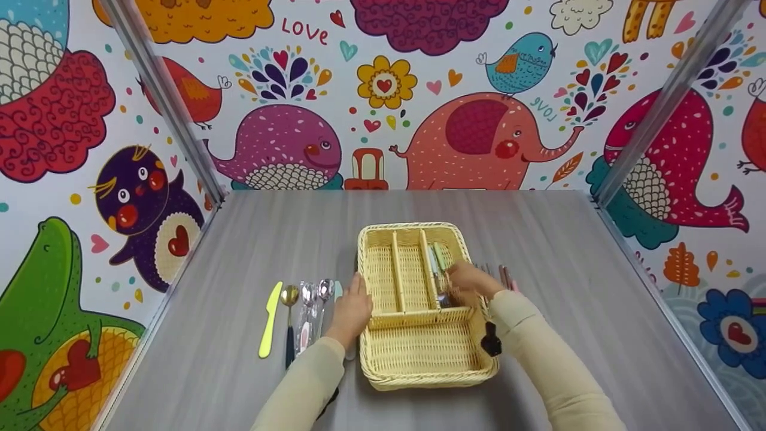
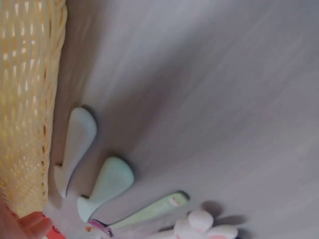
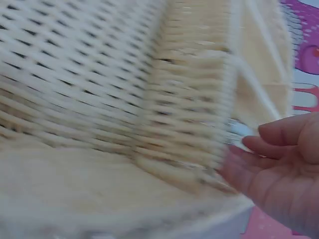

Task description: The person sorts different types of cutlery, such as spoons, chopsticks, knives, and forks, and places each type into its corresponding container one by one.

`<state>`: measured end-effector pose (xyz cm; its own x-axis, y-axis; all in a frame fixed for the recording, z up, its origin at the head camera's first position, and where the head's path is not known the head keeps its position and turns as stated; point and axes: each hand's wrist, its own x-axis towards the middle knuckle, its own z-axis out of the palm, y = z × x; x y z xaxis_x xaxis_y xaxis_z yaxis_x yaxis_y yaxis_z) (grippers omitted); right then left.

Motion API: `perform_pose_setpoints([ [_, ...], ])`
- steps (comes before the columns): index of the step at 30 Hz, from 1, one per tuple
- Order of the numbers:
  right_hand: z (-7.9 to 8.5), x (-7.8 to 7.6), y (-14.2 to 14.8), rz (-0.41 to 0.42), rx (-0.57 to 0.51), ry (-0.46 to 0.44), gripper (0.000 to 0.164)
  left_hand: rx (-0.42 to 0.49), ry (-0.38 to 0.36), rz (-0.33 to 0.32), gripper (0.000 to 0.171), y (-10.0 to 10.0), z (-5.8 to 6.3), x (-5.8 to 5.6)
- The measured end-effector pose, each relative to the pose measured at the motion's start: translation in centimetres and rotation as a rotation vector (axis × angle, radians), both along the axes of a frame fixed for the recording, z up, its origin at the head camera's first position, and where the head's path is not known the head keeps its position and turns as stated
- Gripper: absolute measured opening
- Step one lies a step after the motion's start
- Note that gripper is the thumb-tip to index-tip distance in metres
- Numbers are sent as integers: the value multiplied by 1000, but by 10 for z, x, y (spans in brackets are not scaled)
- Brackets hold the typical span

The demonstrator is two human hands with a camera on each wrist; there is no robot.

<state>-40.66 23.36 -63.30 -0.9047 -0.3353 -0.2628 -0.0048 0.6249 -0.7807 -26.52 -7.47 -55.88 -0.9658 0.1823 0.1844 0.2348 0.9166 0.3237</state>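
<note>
Nearest, cream sleeves [image 1: 544,353] on both arms. Past the cuffs, against the left side of a wicker basket [image 1: 431,378], the left hand [image 1: 352,308], with fingers fairly straight along the wall. Over in the basket's right rear slot, the right hand [image 1: 470,281], blurred in head view. In right wrist view, loosely bent fingers at that basket edge, plus a shiny piece [image 3: 240,128] right by the tips; pinched or merely touched, can't tell.

Between both hands, the basket: one wide compartment on the near side, three narrow ones beyond. Beside the right hand, inside that same slot, a blue-handled utensil [image 1: 433,258] and a green-handled utensil [image 1: 441,255], visible in head view.

Left of the left hand, in order outward: silver spoon [image 1: 325,290], plastic-wrapped spoon [image 1: 307,293], gold-bowled spoon [image 1: 289,295], yellow knife [image 1: 270,320]. Clear only in left wrist view: rounded blue-grey handle [image 2: 79,137], mint handle [image 2: 114,179], slim green handle [image 2: 154,209], white bunny-eared piece [image 2: 202,229].

Right of the right hand, reddish utensil tips [image 1: 505,276], partly behind the forearm. Beneath everything, grey table [image 1: 287,233]. Farthest beyond the hands, cartoon wall [image 1: 371,30] with purple whale [image 1: 287,137] and pink elephant [image 1: 467,149].
</note>
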Motion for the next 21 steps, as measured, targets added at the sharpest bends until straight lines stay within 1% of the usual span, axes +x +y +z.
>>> perform_pose_setpoints([
  [1, 14, -1, 3, -4, -56, 18, 31, 5, -4, 0, 48, 0, 0, 0],
  [2, 32, 0, 8, -10, -138, 54, 34, 13, -8, 2, 48, 0, 0, 0],
  [3, 48, 2, 14, -34, -206, 80, 33, 18, -14, 2, 49, -1, 0, 0],
  [4, 71, 10, 17, -56, -242, 111, 35, 21, -12, 3, 49, -1, 0, 0],
  [5, 93, 19, 19, -99, -269, 135, 34, 27, -12, 5, 49, -1, 0, -1],
  [6, 119, 31, 19, -161, -252, 127, 34, 28, -11, 6, 49, -1, -1, -1],
  [7, 133, 38, 24, -200, -259, 150, 33, 28, -10, 6, 49, -1, -1, -1],
  [8, 142, 44, 31, -240, -267, 158, 33, 29, -8, 6, 49, -1, -1, -1],
  [9, 155, 54, 35, -297, -237, 134, 35, 29, -5, 6, 50, -1, -2, -1],
  [10, 161, 61, 42, -328, -227, 128, 36, 33, -3, 7, 49, -1, -2, -2],
  [11, 157, 62, 53, -354, -246, 112, 36, 38, -7, 6, 49, -1, -2, -2],
  [12, 142, 58, 70, -345, -314, 112, 34, 40, -9, 5, 49, -1, -2, -2],
  [15, 118, 65, 96, -393, -290, 47, 34, 52, -32, 4, 50, -1, -1, -2],
  [18, 107, 83, 102, -438, -151, -29, 31, 58, -37, 5, 50, -1, -1, -1],
  [19, 112, 94, 96, -463, -55, -76, 30, 48, -32, 3, 50, 0, -1, -1],
  [21, 106, 105, 96, -461, 22, -115, 18, 32, -2, -5, 49, 0, -2, 0],
])
